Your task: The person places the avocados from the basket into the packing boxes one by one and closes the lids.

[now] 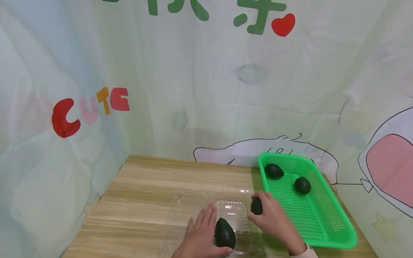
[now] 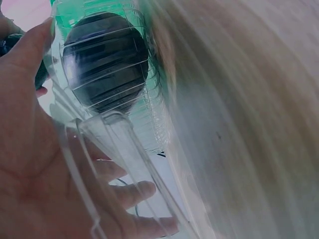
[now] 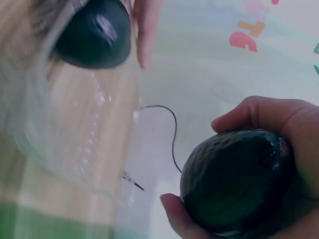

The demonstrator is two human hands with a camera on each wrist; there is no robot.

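A clear plastic clamshell container lies opened out on the wooden table, with one dark avocado in its right half. My left hand rests over the container's middle, fingers straight, thumb along the near end of that avocado. In the left wrist view, the same avocado shows through the ridged plastic wall. With fingers and thumb, my right hand grips a second avocado above the container's right edge, beside the green basket. The right wrist view shows this avocado's bumpy dark skin up close.
The green plastic basket stands at the right, its perforated floor bearing two more avocados, one at the far left and one near the middle. A printed curtain hangs behind the wooden table and along its sides.
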